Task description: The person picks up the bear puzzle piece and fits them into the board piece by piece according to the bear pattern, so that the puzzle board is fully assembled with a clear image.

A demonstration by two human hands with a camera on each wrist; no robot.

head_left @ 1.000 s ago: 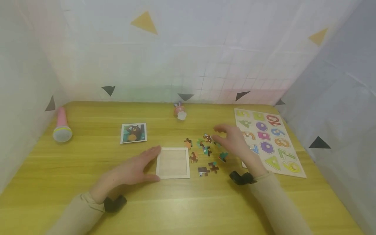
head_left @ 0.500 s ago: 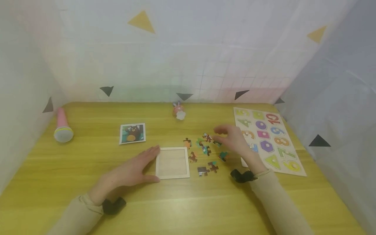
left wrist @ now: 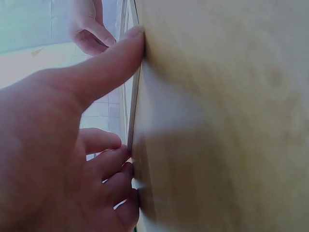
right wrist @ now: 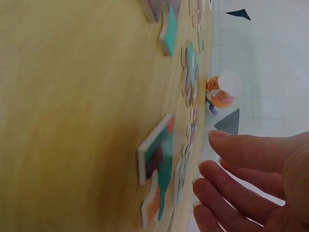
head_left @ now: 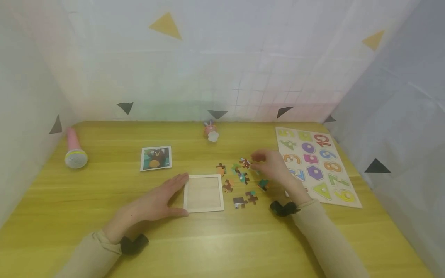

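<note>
My left hand rests beside a square wooden puzzle frame, fingertips at its upper left corner and thumb at its lower left. Nothing lies inside the frame's border. In the left wrist view the thumb and fingers sit against the frame's edge, low on the table. Just right of the frame lie several loose jigsaw pieces, among them a brown-and-white one and a teal one. Over the far right pieces hovers my right hand, its thumb and fingers apart with nothing between them; a piece lies nearby.
A bear picture card lies behind the left hand. Further out are a pink toy microphone at left and a small figurine at the back. A number-and-shape board lies right, partly under the right hand. Fabric walls enclose the table.
My right hand has come slightly lower, its thumb and fingertips a little closer together. The left hand stays at the puzzle frame, and the pieces lie as before.
</note>
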